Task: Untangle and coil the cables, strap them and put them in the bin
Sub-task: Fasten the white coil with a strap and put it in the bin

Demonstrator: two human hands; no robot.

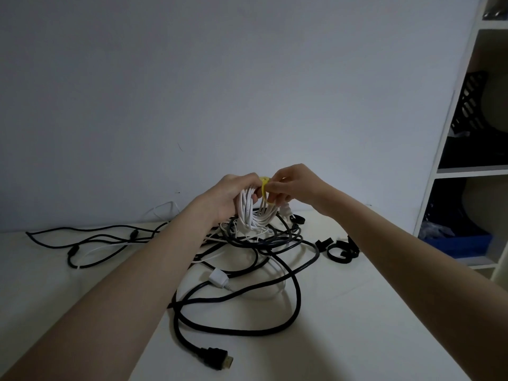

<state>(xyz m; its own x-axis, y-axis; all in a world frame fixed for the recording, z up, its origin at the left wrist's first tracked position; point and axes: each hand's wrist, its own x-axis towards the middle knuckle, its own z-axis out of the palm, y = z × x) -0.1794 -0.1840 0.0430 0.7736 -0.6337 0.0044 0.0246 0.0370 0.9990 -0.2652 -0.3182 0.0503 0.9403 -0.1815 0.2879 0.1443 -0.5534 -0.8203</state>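
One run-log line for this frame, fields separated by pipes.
step: strapping | left hand grips white cable coil | right hand pinches yellow strap around coil | black cables tangled on table

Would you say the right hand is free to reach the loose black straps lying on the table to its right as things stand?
Probably not yet. The right hand pinches the yellow strap round the white coil that the left hand grips. The black straps lie unobstructed, so it would have to let go first.

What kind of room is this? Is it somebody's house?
Probably a home or small office storage corner. There is a plain white table against a bare wall, a white shelf with a blue bin, and loose cables.
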